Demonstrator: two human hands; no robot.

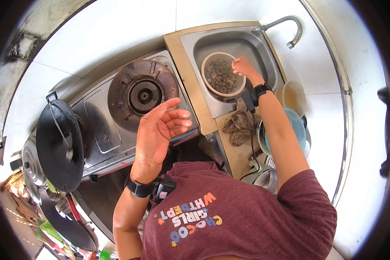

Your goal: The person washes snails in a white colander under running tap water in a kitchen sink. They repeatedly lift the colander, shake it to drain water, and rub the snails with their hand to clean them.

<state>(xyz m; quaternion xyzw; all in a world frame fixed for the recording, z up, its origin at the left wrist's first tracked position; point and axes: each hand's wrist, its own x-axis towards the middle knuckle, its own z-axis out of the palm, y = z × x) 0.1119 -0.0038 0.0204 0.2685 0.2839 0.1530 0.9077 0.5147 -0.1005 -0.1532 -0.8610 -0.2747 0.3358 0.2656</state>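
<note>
My left hand (pixel 162 128) is raised in front of the gas stove (pixel 105 126). Its palm is half turned up, the fingers are spread and bent, and nothing lies in it. Over the right side of a pale round basin (pixel 204 79) hangs my right hand (pixel 245 67), its fingers curled in and no object visible in them. Small dark and yellowish-brown pieces (pixel 221 75) fill the basin; their exact kind is unclear. The basin stands in a stainless steel sink (pixel 243 45). Each wrist wears a black strap with a small device.
A curved metal tap (pixel 295 27) rises behind the sink. Crumpled brown cloth (pixel 240 126) lies on the near ledge. Under my right forearm are a blue bowl (pixel 294 125) and a translucent tub (pixel 294 97). A black wok (pixel 58 143) with a ladle (pixel 68 151) sits left of the burner (pixel 144 94).
</note>
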